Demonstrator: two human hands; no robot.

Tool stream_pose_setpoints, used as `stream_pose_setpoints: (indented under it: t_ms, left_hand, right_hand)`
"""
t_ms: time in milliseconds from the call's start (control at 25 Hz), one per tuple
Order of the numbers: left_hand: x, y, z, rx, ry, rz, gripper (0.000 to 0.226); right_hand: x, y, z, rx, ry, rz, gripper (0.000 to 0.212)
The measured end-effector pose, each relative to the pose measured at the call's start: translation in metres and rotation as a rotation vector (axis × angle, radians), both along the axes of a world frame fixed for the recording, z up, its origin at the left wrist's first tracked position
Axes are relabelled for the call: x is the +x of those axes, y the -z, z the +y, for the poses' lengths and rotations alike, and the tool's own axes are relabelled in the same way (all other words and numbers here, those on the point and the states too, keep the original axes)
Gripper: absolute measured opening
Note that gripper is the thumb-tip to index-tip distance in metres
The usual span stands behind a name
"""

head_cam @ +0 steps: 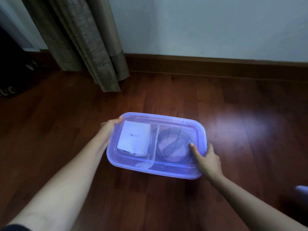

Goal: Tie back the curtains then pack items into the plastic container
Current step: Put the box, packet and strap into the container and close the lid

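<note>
Two bare forearms reach forward from the bottom edge, a dark sleeve edge just showing at the lower left corner. At the far right edge, near the right forearm, sits a pale blurred shape [302, 189] too indistinct to name.

The right hand [207, 160] grips the near right corner of the plastic container [166, 169]: its thumb lies flat on top of the translucent lid, pointing toward the middle, while the fingers curl around the outside of the rim. The left hand [109, 129] holds the opposite short side near the far left corner, thumb hooked over the rim and the fingers hidden beneath or behind the edge. Both hands are closed on the container, which sits between them above the wooden floor [66, 122]; whether its base touches the boards cannot be told.

The container is a bluish, see-through rectangular box with rounded corners and its lid on. Through the lid, the left part holds a white packet [133, 138] with small dark printed lettering, and the right part holds a coiled dark cable [173, 144]. A pale divider line runs between them.

Beyond the container, a soft patch of light glares on the reddish-brown floor to the right. Farther back, a dark wooden skirting board [216, 61] meets a pale wall [208, 25]. At the upper left, brownish-grey curtains [86, 44] hang in gathered folds down to the floor.
</note>
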State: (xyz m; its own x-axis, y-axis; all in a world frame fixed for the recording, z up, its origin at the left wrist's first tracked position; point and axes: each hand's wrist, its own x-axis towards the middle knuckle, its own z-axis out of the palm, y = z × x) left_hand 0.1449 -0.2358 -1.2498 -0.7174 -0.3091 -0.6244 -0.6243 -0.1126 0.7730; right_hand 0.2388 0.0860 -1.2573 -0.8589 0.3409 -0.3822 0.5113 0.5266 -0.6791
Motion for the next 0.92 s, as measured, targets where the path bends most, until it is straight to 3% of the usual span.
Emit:
stream_pose_setpoints:
  t_ms: [120, 400, 520, 760, 920]
  left_hand:
    - [0.002, 0.0, -0.002, 0.042, 0.013, -0.025, 0.032]
    - [-0.006, -0.001, -0.002, 0.049, 0.076, -0.126, 0.063]
    - [-0.014, -0.008, -0.001, 0.015, 0.089, -0.095, 0.046]
    - [0.004, -0.013, 0.011, -0.305, 0.202, 0.053, 0.05]
    - [0.041, 0.001, 0.001, -0.338, 0.201, -0.076, 0.071]
  right_hand:
    - [0.0, 0.001, 0.0, 0.007, -0.012, -0.01, 0.056]
    - [-0.003, -0.003, -0.001, -0.01, 0.011, -0.023, 0.047]
    - [-0.005, -0.006, 0.0, 0.019, -0.014, -0.038, 0.047]
    - [-0.004, -0.007, -0.002, 0.049, -0.019, -0.048, 0.05]
    - [-0.005, -0.004, -0.003, 0.065, 0.014, -0.063, 0.054]
